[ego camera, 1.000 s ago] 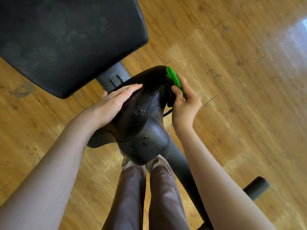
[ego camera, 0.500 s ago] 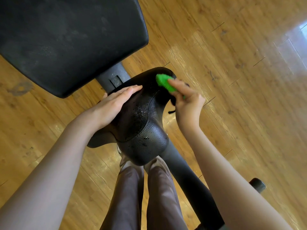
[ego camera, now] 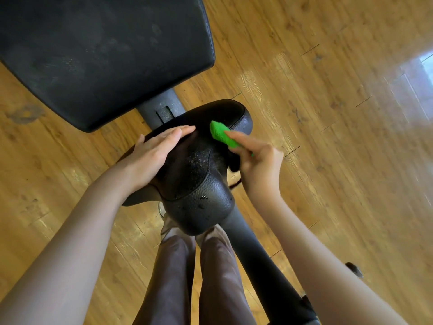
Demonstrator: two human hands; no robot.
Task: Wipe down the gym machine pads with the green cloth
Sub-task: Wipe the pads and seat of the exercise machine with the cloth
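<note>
Head view, looking down. Right hand (ego camera: 259,166): fingers curled round the bunched green cloth (ego camera: 221,136), pinching it so that a wad projects past the fingertips. The projecting end lies on the upper right part of the saddle-shaped seat pad (ego camera: 199,184), beside the stitched seam; this grip probably concentrates pressure on a small patch. Left hand (ego camera: 152,152): fingers straight and together, palm flat on the left flank of the same pad, holding nothing. Its likely function is to brace the pad against the wiping force. Between the two hands the pad carries a band of pale specks and droplets, so this area appears not yet wiped. The pad sits on a dark support post (ego camera: 260,256) running toward the lower right. Beyond the hands, the large rectangular back pad (ego camera: 100,55) shows dull smears and is judged to need wiping too. Below are the person's trouser legs (ego camera: 194,277) and wood-plank floor (ego camera: 328,113).
</note>
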